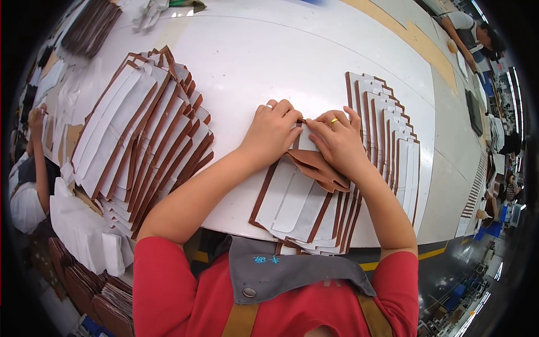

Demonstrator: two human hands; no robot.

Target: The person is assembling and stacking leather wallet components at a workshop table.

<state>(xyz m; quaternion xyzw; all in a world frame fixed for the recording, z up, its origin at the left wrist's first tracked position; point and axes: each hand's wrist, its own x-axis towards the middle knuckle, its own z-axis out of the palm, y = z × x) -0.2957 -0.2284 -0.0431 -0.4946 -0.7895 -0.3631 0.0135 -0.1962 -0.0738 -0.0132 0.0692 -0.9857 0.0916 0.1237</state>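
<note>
My left hand and my right hand press side by side on the top end of a brown leather piece with a white lining, fingers curled over its edge. A folded brown flap lies just below my hands. This piece tops a small stack of like pieces at the near edge of the white table. Each hand wears a ring.
A large fanned pile of brown-and-white pieces lies at my left; a neat overlapping row lies at my right. More stacks sit low at the left. One person sits at the left, another works far right.
</note>
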